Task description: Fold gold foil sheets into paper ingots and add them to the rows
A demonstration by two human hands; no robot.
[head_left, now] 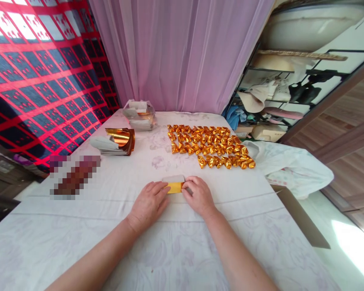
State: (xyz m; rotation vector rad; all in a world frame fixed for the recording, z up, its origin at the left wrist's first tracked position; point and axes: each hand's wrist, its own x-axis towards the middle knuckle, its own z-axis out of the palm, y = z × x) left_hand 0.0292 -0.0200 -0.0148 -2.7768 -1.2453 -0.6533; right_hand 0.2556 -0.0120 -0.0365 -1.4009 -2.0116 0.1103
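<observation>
White floral-cloth-covered table (79, 226) carries a big block of finished folded gold foil ingots (210, 146) in rows, well beyond the hands; a curled stack of unfolded gold-and-white foil sheets (117, 141) remains at far left, so plenty looks left. Left hand (148, 204) and right hand (198, 196), fingers curled down, pinch a half-folded gold paper strip (175, 186) between them at table centre
</observation>
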